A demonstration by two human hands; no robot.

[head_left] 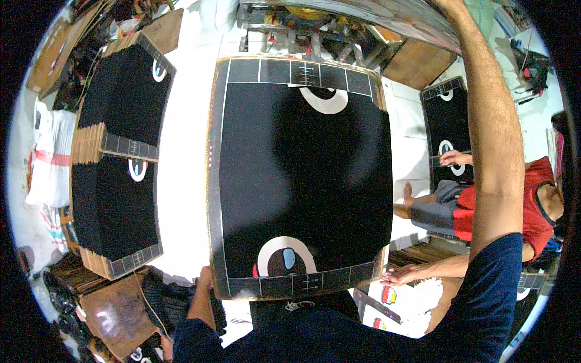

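Note:
A large board covered with black fabric [315,193] lies in front of me, bearing white ring-shaped eye prints at its far and near ends. My left hand [207,281] is at its near left corner, touching or right beside the edge; its fingers are mostly hidden. My right arm reaches far forward. At the top rim my right hand [449,5] is closed on the edge of a long raised screen-printing frame [369,17], which is tilted up beyond the board. The picture's edge cuts off part of that hand. Dark gridded strips [302,285] border the board's ends.
On the left are more black-covered boards [121,206] with eye prints. To the right, a co-worker in a red shirt [535,175] has one hand [402,276] near my board's corner, the other by another black board [445,115]. A brown panel [115,314] lies lower left.

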